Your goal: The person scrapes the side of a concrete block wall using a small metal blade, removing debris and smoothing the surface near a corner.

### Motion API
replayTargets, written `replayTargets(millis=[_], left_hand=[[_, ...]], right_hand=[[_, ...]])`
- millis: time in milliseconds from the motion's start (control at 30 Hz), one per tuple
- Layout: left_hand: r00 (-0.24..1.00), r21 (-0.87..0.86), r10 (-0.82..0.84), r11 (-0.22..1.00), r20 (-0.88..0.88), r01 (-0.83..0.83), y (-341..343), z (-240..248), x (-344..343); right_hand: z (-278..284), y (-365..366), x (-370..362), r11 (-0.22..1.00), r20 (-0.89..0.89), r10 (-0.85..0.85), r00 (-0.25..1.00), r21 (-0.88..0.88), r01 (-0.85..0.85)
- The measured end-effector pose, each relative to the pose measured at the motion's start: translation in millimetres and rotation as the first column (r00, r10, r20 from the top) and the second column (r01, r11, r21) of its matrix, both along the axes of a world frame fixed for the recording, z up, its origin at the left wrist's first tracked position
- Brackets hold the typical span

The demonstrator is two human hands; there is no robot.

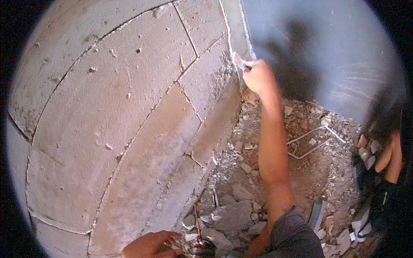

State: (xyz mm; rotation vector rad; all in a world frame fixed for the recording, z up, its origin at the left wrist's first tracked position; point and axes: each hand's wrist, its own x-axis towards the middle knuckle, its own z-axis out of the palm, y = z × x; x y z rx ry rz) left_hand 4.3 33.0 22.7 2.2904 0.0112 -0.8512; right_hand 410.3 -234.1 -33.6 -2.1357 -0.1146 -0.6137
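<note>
My right hand (259, 77) is closed around a small flat scraper (238, 60), its pale blade against the narrow plastered strip (233, 32) between the block wall and a grey-blue panel. My right arm stretches far forward over the rubble. At the bottom edge my left hand (150, 246) has its fingers stretched out and apart, with no object visible in them. Just right of it stands a dark round object (203, 248), partly cut off by the frame, with a thin reddish rod (197, 219) rising near it.
A large block wall (107, 107) with cracked joints fills the left. The smooth grey-blue panel (318, 51) stands at the far right. Broken rubble (241, 202) covers the floor, with a bent white strip (309, 148) and a grey metal profile (318, 214). Bare skin shows beside dark items at the right edge.
</note>
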Motion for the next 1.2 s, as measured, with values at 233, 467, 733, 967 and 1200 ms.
replayTargets(millis=[233, 467, 733, 967, 1200], left_hand=[[0.999, 0.127, -0.05, 0.991, 0.005, 0.049, 3.4, -5.5, 2.1], [1.0, 0.086, -0.008, 0.996, -0.005, 0.008, 5.4, 0.0, -1.0], [1.0, 0.07, -0.012, 0.998, 0.015, 0.011, 6.0, -4.5, 1.4], [1.0, 0.047, -0.01, 0.999, -0.011, 0.011, 7.0, -1.3, -1.8], [1.0, 0.013, -0.017, 1.0, 0.003, 0.017, 5.4, 2.4, 3.8]], right_hand=[[-54.8, 35.7, 53.5, 0.998, -0.097, 0.01, 0.995, 0.07, -0.003], [-0.5, 9.2, 2.8, 0.999, -0.004, 0.018, 1.0, 0.045, -0.018], [-52.3, 46.9, 53.5, 0.999, -0.01, -0.012, 1.0, -0.046, 0.011], [-13.7, 18.6, 12.8, 0.999, -0.001, 0.014, 1.0, -0.046, -0.014], [-33.8, 33.6, 49.1, 0.998, -0.036, -0.049, 0.998, -0.029, 0.048]])
